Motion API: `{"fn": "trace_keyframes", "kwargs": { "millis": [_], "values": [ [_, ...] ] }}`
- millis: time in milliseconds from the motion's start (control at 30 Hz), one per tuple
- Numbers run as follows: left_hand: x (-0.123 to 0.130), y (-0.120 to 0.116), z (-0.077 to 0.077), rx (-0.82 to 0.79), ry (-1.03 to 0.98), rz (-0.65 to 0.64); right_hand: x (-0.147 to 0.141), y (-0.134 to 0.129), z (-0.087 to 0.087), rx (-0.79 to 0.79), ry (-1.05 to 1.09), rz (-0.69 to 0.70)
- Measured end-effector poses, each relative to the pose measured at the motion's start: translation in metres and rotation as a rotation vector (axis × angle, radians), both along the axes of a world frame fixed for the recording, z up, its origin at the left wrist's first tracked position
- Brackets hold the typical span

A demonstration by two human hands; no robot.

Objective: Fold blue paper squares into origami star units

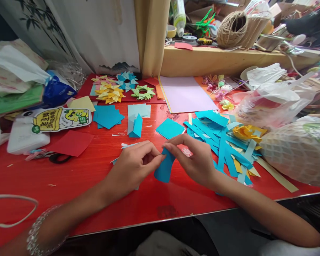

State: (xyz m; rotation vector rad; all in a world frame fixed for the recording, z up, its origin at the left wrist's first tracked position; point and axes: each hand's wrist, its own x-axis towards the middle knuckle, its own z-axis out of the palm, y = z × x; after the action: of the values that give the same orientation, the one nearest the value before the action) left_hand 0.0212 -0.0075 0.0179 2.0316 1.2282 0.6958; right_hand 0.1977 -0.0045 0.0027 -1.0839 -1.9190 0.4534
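- Hands: two are counted, one left hand [138,159] and one right hand [197,154].
- Held blue paper [164,170]: one piece is counted.
- Folded blue piece [136,126], standing: one is listed.
- Paper rings: one blue ring [132,81] and one green ring [149,93] are recorded.
- Red sheet [73,143], at left: one is entered.
- Lilac sheet [188,93]: one is visible.
- Twine roll [222,33]: one is noted.
- Bracelet [33,233]: one is worn.
- Blue strips [222,151]: several are heaped; an exact count is prevented by overlap.
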Motion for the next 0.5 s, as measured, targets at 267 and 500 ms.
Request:
{"fn": "trace_keyframes", "kwargs": {
  "millis": [267,500],
  "values": [
    [-0.006,0.002,0.004,-0.202,-0.078,-0.12,0.015,0.029,0.001,-0.224,0.376,-0.162],
    [-0.006,-0.003,0.022,-0.228,-0.061,-0.432,0.015,0.039,-0.02,-0.41,0.141,-0.046]
  ]
}}
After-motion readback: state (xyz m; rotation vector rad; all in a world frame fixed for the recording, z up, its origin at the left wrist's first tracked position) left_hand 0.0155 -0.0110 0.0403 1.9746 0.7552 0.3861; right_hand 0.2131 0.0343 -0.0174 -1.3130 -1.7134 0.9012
